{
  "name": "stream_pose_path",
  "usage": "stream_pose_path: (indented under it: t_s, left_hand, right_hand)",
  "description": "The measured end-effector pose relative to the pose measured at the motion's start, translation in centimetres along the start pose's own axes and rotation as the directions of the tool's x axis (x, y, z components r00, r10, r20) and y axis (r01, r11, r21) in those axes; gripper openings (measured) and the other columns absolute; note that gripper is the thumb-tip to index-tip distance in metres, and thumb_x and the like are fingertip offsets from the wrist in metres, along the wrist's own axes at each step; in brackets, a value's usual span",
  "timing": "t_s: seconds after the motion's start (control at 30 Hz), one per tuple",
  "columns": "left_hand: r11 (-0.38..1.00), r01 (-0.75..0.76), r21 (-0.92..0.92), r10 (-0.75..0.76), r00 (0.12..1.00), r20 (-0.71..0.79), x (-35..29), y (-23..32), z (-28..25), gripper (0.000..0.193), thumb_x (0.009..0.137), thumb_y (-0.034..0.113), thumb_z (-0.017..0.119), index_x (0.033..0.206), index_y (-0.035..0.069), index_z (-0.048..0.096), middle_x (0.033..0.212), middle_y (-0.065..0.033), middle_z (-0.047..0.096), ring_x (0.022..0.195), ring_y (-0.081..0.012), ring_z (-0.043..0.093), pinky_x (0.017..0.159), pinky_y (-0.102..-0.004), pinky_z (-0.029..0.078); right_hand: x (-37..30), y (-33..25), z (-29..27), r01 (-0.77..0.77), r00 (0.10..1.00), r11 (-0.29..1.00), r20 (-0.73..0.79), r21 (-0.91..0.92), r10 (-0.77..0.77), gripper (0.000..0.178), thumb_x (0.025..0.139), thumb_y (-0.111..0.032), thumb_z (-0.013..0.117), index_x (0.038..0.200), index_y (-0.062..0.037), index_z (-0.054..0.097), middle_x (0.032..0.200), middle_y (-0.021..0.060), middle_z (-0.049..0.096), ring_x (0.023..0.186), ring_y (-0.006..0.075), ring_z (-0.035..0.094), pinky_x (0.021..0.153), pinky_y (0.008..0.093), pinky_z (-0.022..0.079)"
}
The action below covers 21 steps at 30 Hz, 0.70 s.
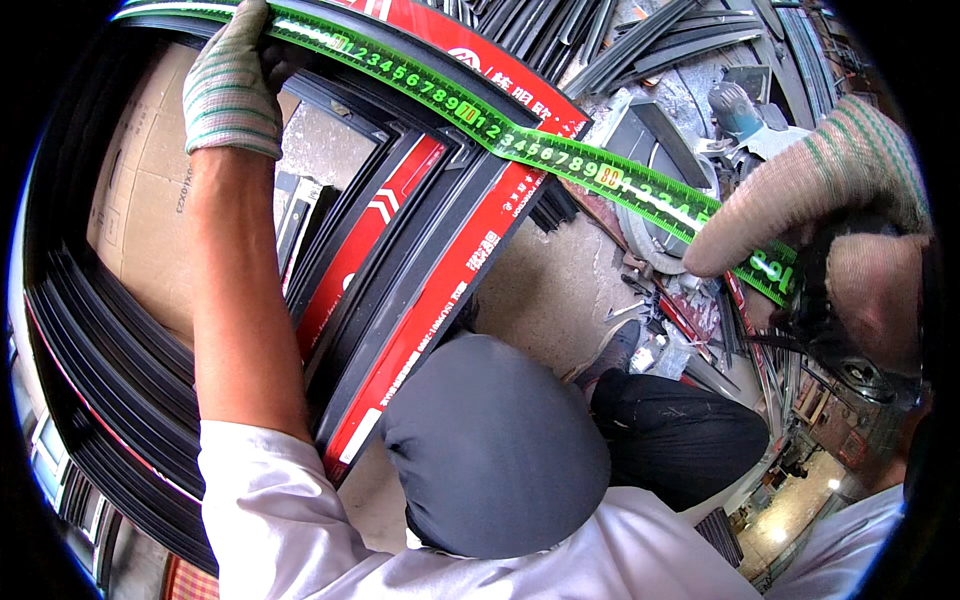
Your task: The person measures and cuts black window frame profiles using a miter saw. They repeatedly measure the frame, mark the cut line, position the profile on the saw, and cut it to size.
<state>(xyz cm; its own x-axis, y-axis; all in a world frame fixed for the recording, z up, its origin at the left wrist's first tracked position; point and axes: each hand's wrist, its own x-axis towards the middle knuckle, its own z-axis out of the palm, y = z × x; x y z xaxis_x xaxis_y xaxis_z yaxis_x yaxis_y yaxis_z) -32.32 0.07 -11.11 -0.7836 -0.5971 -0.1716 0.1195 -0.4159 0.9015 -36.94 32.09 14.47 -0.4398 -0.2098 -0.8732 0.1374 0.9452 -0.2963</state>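
A bright green tape measure blade (560, 150) stretches along the top of a dark metal frame (400, 250) with red film strips, then runs on past the frame's corner to the right. My left hand (235, 100), in a striped knit glove, is closed over the blade at the frame's upper edge; part of its fingers is hidden. At the right, my gloved right hand (835, 175) grips the dark tape measure case (815, 300). One finger of it lies against the blade near the case, which is partly in shadow.
Brown cardboard (140, 200) shows inside the frame at left. A power tool with a grey-blue body (735, 110) sits beyond the blade. Black profiles (540, 35) are piled at the back. Scraps (690, 310) litter the floor near my dark-clothed knees (500, 440).
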Motion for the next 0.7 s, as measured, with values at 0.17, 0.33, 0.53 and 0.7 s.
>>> stream_pose_path:
  t_s: [0.17,0.33,0.53,0.7]
  left_hand:
    - [0.86,0.238,-0.451,-0.146,0.962,0.229,4.7,-2.4,-6.9,0.021,0.105,0.029,0.065,0.102,0.01,0.074,0.077,0.0009,0.072,0.059,-0.0084,0.064,0.054,-0.0238,0.052]
    - [1.0,-0.019,0.015,0.02,0.998,-0.063,-1.7,0.9,2.1,0.024,0.106,0.03,0.064,0.104,0.008,0.074,0.083,-0.0029,0.076,0.065,-0.0112,0.07,0.058,-0.0241,0.056]
    - [0.876,0.226,-0.427,-0.13,0.962,0.242,4.8,-2.1,-7.3,0.025,0.106,0.03,0.063,0.105,0.008,0.074,0.084,-0.0035,0.077,0.066,-0.0119,0.071,0.058,-0.0245,0.057]
    - [0.958,0.086,-0.274,-0.046,0.987,0.153,3.7,-1.7,-5.8,0.023,0.106,0.029,0.063,0.104,0.009,0.074,0.081,-0.0021,0.075,0.063,-0.0105,0.069,0.055,-0.0235,0.054]
  right_hand:
    - [0.0,-0.7,0.1,0.04,0.999,0.999,0.014,-0.032,-0.04,0.029,0.079,-0.011,0.087,0.104,0.0023,0.081,0.1,0.0181,0.078,0.091,0.0233,0.078,0.083,0.0356,0.063]
    - [0.2,-0.7,0.2,0.023,1.0,0.999,-0.003,-0.04,-0.024,0.029,0.078,-0.011,0.087,0.104,0.0023,0.081,0.1,0.018,0.078,0.091,0.0233,0.078,0.083,0.0356,0.063]
    - [0.0,-1.5,0.2,0.073,0.997,0.994,0.014,-0.077,-0.072,0.029,0.078,-0.01,0.087,0.103,0.0022,0.081,0.099,0.0179,0.078,0.091,0.0233,0.078,0.083,0.0355,0.063]
    - [-0.1,-1.4,0.2,0.073,0.997,0.994,0.005,-0.083,-0.073,0.028,0.078,-0.01,0.087,0.103,0.0021,0.081,0.099,0.0179,0.078,0.091,0.0232,0.078,0.082,0.0355,0.063]
